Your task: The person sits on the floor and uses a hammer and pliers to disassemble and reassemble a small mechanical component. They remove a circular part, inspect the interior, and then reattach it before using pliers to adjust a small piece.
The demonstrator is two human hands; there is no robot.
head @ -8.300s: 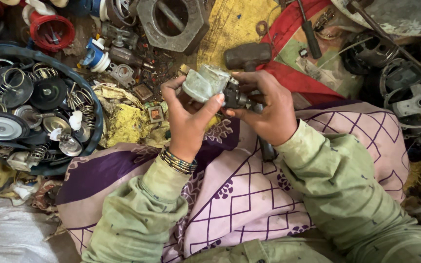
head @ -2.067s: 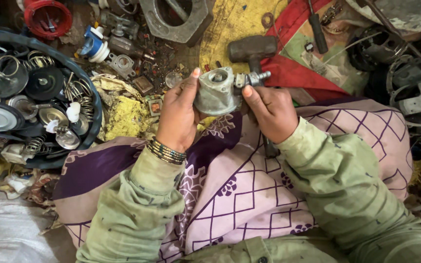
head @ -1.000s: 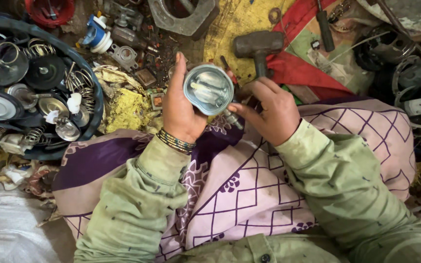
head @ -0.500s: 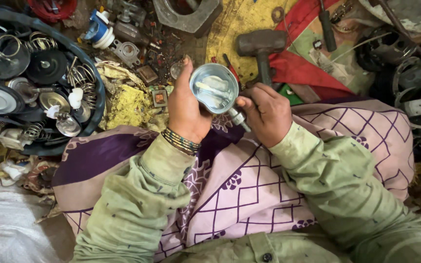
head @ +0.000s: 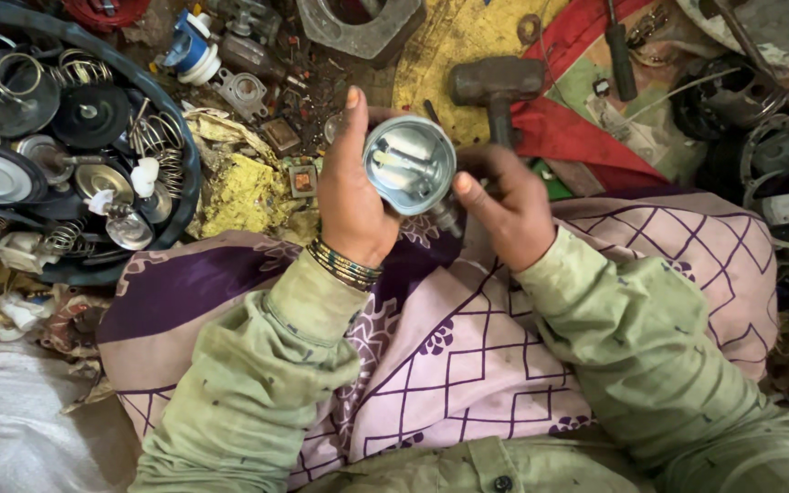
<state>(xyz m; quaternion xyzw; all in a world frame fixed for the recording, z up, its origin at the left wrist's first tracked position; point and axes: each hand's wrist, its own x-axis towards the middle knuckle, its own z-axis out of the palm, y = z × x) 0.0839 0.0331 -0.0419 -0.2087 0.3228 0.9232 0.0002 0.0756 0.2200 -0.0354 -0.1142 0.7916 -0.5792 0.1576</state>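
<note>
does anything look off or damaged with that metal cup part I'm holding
No damage shows on the metal cup. The left hand holds it, open end facing the camera; the right hand touches its side. Its underside is hidden.

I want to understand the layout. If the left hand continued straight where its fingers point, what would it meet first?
Probably the grey metal block on the ground beyond the left hand, whose fingers point up-frame; depth is unclear.

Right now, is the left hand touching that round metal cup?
Touching. The head view shows the left hand wrapped against the side of the round metal cup, thumb along its rim.
</note>
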